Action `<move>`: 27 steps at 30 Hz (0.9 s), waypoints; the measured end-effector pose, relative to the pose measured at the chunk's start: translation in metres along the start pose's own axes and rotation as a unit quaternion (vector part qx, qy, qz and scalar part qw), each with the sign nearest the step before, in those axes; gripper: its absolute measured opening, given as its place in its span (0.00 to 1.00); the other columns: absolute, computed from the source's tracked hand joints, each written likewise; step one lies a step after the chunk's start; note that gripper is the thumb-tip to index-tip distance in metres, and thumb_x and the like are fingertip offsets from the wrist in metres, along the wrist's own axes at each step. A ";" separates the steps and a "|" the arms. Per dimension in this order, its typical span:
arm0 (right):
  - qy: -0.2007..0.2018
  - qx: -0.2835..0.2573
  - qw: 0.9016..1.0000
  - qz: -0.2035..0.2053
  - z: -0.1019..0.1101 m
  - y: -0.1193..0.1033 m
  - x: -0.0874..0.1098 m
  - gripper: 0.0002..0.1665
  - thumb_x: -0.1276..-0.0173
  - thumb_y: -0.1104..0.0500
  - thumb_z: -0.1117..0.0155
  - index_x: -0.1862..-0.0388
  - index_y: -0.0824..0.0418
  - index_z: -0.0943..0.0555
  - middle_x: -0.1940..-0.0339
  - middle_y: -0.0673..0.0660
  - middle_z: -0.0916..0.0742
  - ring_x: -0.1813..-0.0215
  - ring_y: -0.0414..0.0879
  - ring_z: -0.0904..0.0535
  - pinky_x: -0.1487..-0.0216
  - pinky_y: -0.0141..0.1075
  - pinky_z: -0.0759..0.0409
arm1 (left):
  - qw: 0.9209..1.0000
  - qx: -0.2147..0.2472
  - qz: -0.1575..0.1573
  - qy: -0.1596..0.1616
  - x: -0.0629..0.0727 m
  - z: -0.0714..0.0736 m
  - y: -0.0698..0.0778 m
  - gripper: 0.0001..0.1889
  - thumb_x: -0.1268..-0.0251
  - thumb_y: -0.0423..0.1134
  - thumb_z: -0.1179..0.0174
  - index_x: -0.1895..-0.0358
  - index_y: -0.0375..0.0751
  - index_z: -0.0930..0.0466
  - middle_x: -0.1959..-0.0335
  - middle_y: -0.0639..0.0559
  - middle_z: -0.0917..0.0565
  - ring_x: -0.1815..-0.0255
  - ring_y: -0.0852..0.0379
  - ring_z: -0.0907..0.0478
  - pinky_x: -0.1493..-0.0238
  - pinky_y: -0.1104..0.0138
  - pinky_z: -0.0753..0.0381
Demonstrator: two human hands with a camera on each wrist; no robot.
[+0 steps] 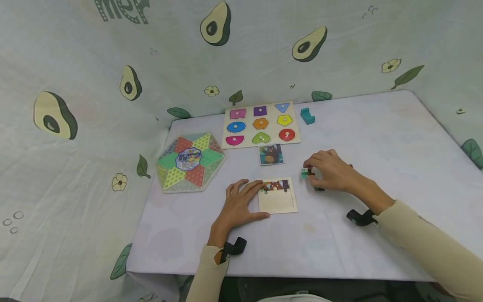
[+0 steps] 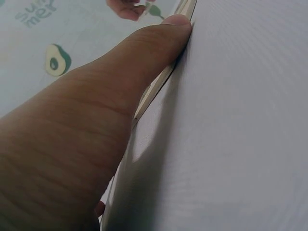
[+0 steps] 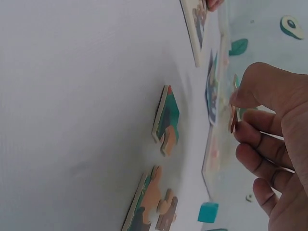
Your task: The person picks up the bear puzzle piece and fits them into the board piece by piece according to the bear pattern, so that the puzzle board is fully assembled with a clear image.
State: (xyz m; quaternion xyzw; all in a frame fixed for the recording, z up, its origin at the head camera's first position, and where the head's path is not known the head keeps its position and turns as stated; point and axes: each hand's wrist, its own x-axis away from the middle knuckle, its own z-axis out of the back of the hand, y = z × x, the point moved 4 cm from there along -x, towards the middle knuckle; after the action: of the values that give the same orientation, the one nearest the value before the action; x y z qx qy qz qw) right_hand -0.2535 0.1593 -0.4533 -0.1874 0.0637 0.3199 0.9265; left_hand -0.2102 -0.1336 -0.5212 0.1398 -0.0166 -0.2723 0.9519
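A wooden jigsaw tray (image 1: 278, 203) lies on the table with a strip of bear-picture pieces (image 1: 275, 186) along its top. My left hand (image 1: 239, 205) touches its left side, fingers fairly straight at the upper corner and thumb near the lower edge. To the tray's right, my right hand (image 1: 332, 172) pinches a small jigsaw piece (image 3: 234, 115) between thumb and fingertips, raised off the table in the right wrist view. Below it lie a green jigsaw piece (image 3: 168, 115) and more brown and green pieces (image 3: 151, 195), partly hidden by the hand in the head view.
Behind the tray lies a square bear picture card (image 1: 271, 154). Farther back are a shape puzzle board (image 1: 249, 119) and a teal block (image 1: 307, 116). A hexagonal checkers board (image 1: 190, 161) lies to the left. A patterned cloth (image 1: 260, 54) hangs behind the table.
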 end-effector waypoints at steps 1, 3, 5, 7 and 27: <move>0.000 -0.001 1.000 0.000 0.000 -0.002 0.000 0.18 0.46 0.59 0.27 0.55 0.61 0.15 0.61 0.51 0.14 0.53 0.49 0.23 0.46 0.51 0.31 | 1.000 0.001 0.000 0.000 0.000 0.000 0.000 0.51 0.50 0.80 0.44 0.21 0.65 0.43 0.23 0.67 0.41 0.24 0.51 0.51 0.31 0.45 0.52; 0.000 -0.004 1.000 0.004 -0.001 -0.005 -0.001 0.18 0.46 0.59 0.27 0.55 0.61 0.15 0.61 0.51 0.14 0.53 0.49 0.23 0.46 0.51 0.31 | 1.000 0.000 -0.001 0.000 0.000 0.000 0.000 0.51 0.50 0.80 0.43 0.21 0.65 0.43 0.23 0.67 0.41 0.24 0.51 0.51 0.31 0.45 0.52; 0.001 -0.008 1.000 0.012 -0.001 -0.010 -0.001 0.18 0.46 0.59 0.27 0.55 0.61 0.15 0.61 0.51 0.14 0.53 0.49 0.23 0.46 0.50 0.31 | 1.000 -0.002 -0.001 -0.001 0.000 0.000 0.000 0.51 0.50 0.80 0.43 0.21 0.65 0.43 0.23 0.67 0.41 0.24 0.51 0.51 0.31 0.45 0.52; 0.005 -0.013 1.000 0.023 -0.002 -0.015 -0.002 0.18 0.46 0.59 0.26 0.55 0.61 0.15 0.61 0.51 0.14 0.53 0.48 0.23 0.47 0.49 0.31 | 1.000 -0.003 0.000 0.000 0.001 0.000 0.000 0.51 0.50 0.80 0.43 0.22 0.65 0.43 0.23 0.67 0.41 0.24 0.51 0.51 0.31 0.45 0.52; 0.004 -0.034 0.997 0.076 -0.019 -0.054 -0.013 0.16 0.43 0.57 0.27 0.55 0.59 0.15 0.60 0.48 0.15 0.55 0.45 0.24 0.47 0.47 0.31 | 1.000 -0.001 -0.003 0.002 0.001 -0.001 0.000 0.51 0.49 0.80 0.44 0.21 0.65 0.44 0.23 0.67 0.41 0.24 0.51 0.51 0.31 0.43 0.53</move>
State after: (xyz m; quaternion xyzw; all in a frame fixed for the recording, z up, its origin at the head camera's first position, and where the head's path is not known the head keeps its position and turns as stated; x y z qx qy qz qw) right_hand -0.2302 0.1053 -0.4512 -0.2149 0.0701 0.3908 0.8923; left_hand -0.2091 -0.1342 -0.5225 0.1397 -0.0138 -0.2744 0.9513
